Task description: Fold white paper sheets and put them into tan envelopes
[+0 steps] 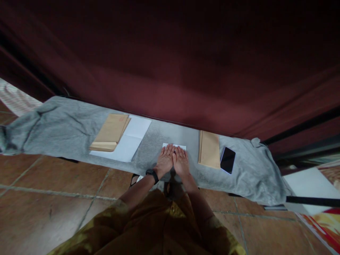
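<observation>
Both hands lie flat side by side on a small white sheet, perhaps folded paper [182, 146], on the grey cloth [156, 141]. My left hand [165, 159], with a black watch at the wrist, has its fingers stretched forward over the sheet's left part. Next to it, my right hand [181, 160] rests the same way on the right part. The two hands touch or nearly touch, and most of the sheet is hidden under them. Neither hand grips anything.
At left, brown envelopes [110, 131] lie on white paper sheets [130, 145]. Right of my hands are more brown envelopes [209, 148] and a dark-screened phone [227, 160]. A dark red curtain [159, 88] hangs behind the cloth. Tiled floor [66, 177] shows in front.
</observation>
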Motion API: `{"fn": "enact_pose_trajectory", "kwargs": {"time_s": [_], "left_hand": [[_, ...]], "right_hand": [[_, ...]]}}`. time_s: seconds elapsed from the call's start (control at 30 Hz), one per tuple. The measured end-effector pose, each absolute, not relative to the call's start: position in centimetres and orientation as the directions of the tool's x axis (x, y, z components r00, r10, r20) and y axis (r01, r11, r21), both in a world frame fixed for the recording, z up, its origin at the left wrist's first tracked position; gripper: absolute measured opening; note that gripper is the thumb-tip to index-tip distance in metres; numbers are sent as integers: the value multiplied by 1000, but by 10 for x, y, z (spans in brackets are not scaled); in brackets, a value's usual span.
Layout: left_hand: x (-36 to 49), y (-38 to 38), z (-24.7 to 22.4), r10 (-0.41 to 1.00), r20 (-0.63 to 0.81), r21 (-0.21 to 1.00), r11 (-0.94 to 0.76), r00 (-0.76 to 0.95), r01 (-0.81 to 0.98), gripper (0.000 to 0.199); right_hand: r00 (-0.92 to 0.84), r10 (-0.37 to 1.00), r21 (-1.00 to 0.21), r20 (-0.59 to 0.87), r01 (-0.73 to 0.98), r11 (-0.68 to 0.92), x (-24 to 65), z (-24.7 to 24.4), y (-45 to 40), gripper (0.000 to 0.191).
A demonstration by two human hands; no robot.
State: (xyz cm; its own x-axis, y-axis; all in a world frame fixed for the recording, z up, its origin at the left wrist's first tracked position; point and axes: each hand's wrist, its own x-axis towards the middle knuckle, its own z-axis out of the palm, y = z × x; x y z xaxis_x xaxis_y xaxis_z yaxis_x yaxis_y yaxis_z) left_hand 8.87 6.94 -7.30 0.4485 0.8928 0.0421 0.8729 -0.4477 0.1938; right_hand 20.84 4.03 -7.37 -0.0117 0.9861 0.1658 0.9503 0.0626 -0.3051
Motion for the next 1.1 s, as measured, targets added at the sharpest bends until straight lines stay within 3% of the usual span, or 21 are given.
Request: {"fn": "enact_pose_trajectory", "kwargs": {"time_s": [0.67, 1.1], "left_hand": [[76, 76, -77, 899, 117, 194, -438, 423, 878, 60], [66, 73, -76, 927, 142, 203, -370, 347, 907, 64]], "right_hand": [[18, 988, -276, 152, 961, 25, 212, -84, 46, 55], [96, 957, -250, 273, 968, -26, 224, -96, 38, 59]]}}
